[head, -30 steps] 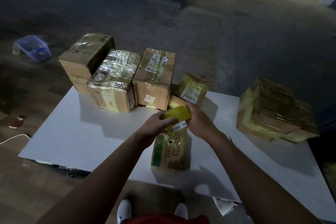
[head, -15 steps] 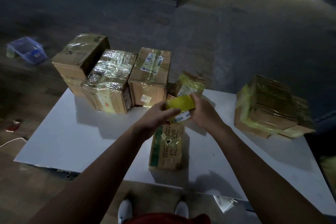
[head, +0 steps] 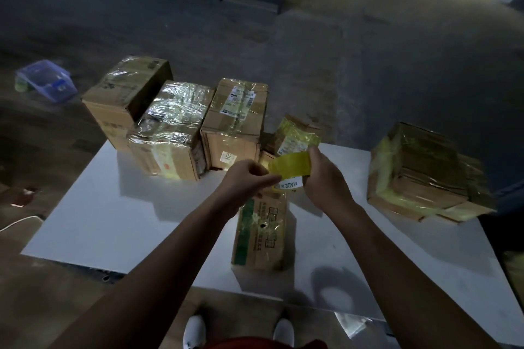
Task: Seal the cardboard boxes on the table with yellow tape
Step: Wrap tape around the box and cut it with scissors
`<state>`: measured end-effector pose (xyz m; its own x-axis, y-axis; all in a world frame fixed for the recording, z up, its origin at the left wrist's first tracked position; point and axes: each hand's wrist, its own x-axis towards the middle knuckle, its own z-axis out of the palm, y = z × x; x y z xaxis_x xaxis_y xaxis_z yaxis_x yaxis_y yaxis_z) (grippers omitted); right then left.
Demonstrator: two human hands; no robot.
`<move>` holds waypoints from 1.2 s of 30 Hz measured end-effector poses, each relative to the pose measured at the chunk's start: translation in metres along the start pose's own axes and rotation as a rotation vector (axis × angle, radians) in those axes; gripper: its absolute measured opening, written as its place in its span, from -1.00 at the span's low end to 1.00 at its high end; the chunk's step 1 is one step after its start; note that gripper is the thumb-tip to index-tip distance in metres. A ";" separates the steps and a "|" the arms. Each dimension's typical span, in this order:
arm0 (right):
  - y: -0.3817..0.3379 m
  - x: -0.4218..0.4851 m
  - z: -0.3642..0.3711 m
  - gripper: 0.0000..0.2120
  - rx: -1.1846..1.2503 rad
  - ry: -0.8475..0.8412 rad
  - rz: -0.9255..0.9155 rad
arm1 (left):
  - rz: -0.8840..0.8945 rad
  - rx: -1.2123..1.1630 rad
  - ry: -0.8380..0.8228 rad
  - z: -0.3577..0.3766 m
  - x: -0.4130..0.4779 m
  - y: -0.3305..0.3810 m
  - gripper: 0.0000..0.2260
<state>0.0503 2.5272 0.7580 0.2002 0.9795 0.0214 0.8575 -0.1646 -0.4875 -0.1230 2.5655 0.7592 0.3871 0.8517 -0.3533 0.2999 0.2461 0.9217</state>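
The yellow tape roll (head: 289, 166), its core printed "MADE", is gripped by the right hand (head: 326, 181) and pinched at its edge by the left hand (head: 246, 181), above a green-printed cardboard box (head: 261, 235) on the white counter (head: 113, 221). Closed taped boxes (head: 170, 127) stand behind; their labels are unreadable.

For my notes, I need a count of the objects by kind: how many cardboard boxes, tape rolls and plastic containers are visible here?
Cardboard boxes: 6, with the taped bundle at the right counted as 1
Yellow tape roll: 1
Blue plastic container: 1
Total: 8
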 end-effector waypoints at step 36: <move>-0.014 0.003 -0.005 -0.77 0.008 0.015 -0.009 | -0.008 -0.008 -0.058 -0.005 0.006 0.014 -0.89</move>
<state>0.0417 2.5322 0.7688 0.1993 0.9792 0.0388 0.8555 -0.1545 -0.4943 -0.1209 2.5761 0.7710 0.4347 0.8215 -0.3691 0.2966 0.2564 0.9199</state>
